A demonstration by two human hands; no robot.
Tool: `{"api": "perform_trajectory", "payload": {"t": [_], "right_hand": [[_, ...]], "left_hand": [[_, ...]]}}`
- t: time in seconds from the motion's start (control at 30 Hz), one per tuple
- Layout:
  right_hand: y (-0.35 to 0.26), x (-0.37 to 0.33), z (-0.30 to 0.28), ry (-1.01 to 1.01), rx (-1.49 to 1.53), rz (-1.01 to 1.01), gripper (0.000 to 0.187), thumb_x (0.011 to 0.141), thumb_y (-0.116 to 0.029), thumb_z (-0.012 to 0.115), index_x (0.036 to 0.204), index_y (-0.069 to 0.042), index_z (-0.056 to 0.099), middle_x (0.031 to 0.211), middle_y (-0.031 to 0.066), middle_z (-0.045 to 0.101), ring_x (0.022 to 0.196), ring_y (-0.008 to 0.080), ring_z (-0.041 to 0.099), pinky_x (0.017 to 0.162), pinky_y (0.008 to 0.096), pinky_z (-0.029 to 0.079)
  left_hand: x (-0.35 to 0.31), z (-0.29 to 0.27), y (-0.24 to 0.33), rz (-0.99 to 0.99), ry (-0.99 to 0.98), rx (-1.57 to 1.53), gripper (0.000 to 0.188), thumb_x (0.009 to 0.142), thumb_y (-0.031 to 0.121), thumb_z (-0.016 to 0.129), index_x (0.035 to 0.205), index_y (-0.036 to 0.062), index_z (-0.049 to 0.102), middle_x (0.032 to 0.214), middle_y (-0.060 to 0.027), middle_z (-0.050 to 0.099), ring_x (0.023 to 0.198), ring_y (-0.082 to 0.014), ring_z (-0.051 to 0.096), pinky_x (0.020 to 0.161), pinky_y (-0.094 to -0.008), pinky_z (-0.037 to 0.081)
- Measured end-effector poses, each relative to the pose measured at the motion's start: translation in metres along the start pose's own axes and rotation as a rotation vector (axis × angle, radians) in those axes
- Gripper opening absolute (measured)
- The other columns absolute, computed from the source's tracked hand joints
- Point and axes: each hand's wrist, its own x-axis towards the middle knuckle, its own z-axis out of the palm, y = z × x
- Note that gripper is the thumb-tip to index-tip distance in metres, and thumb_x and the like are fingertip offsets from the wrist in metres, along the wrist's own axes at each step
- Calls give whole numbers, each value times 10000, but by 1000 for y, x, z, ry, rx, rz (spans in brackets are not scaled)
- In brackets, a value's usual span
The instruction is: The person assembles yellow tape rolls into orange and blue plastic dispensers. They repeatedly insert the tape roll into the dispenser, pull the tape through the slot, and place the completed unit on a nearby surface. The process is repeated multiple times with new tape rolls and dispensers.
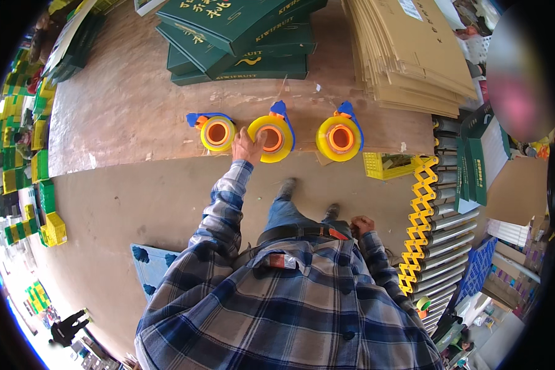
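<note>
Head view: three yellow tape rolls on blue dispensers are lined up along the near edge of a brown surface [123, 105]. The left roll [217, 133] lies toward the middle of that edge, the middle roll [274, 139] just to its right, and the right roll [338, 138] near the right corner. Each roll shows an orange core. The left hand [248, 147] is stretched out and laid on the middle roll, its fingers curled over the roll's left rim and pressed against it; whether the roll is clamped or only touched cannot be told. The right hand [362, 225] is held low at the hip, well apart from the surface, fingers drawn together in a loose fist with nothing seen in it.

At the far edge, about four flat green boxes [240, 37] are stacked. At the far right corner one tall pile of flattened cardboard sheets [407, 49] is seen; the sheets are too many to count. One yellow crate [385, 164] sits just beyond the near right corner, beside one roller conveyor [444, 234] with yellow scissor sides. Many green and yellow crates [24, 154] are scattered on the floor off the left edge.
</note>
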Motion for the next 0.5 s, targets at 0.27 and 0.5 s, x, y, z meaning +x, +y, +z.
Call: {"api": "perform_trajectory", "payload": {"t": [0.27,0.5], "right_hand": [[16,5,4,2,87,-9,110,841,-151,670,834,-48,633,645,92,606,466,175,535,382,302,405],[39,-1,-8,32,106,-43,123,840,-177,663,817,-58,643,647,84,616,473,166,540,393,293,408]], "left_hand": [[-4,-26,-16,-86,-139,68,697,830,460,650,1293,-29,470,1294,-251,512,1185,-396,523,988,-456,434],[-2,-62,-45,-104,376,268,535,775,386,706,1131,31,523,1169,-206,520,1070,-397,549,895,-467,467]]}}
